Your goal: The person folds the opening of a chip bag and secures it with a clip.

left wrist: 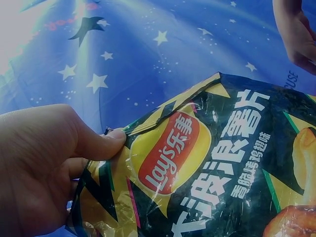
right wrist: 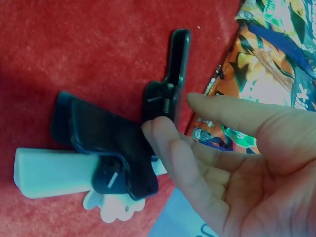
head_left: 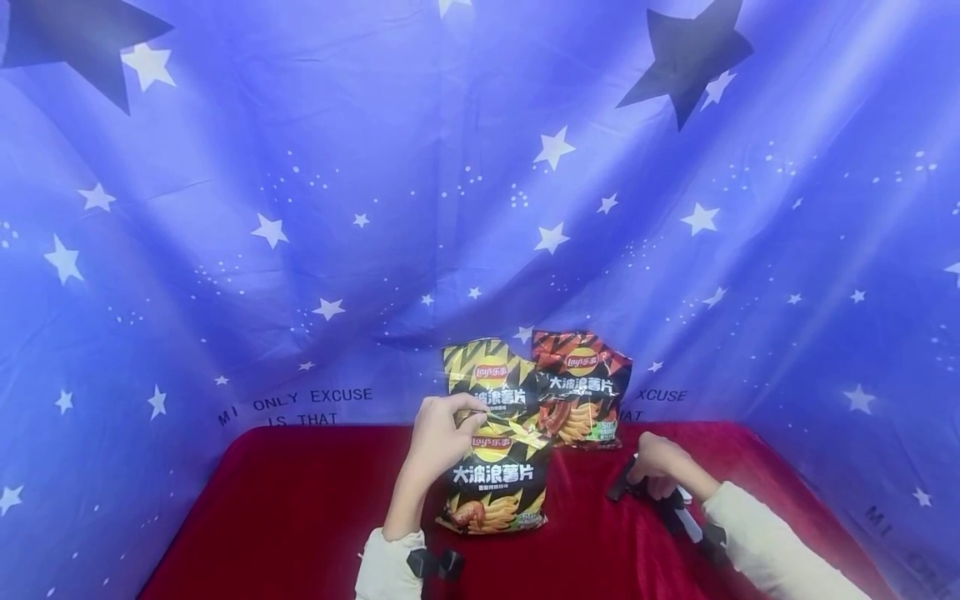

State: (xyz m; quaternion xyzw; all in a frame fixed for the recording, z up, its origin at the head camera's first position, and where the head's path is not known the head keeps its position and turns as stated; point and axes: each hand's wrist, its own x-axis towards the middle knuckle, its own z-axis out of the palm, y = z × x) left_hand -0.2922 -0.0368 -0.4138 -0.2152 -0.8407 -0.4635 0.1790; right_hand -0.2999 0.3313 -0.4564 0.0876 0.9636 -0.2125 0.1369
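Between thumb and fingers my left hand (head_left: 444, 433) pinches the upper corner of a black and yellow Lay's chip bag (head_left: 495, 492), its printed front facing me. In the left wrist view the thumb presses on the bag's folded top edge. Over the red cloth at the right is my right hand (head_left: 660, 465), its fingers curled and its thumb close against a black clip (right wrist: 165, 96) with a small spring. Beside these fingers, in the right wrist view, lie another black clip (right wrist: 101, 131), a white clip (right wrist: 54, 173) and a white scalloped piece (right wrist: 118, 206).
Behind the held bag stand another yellow and black chip bag (head_left: 487, 371) and a red and black one (head_left: 581, 383). A red velvet cloth (head_left: 315, 500) covers the table. A blue star-printed curtain (head_left: 420, 192) hangs behind and along the sides.
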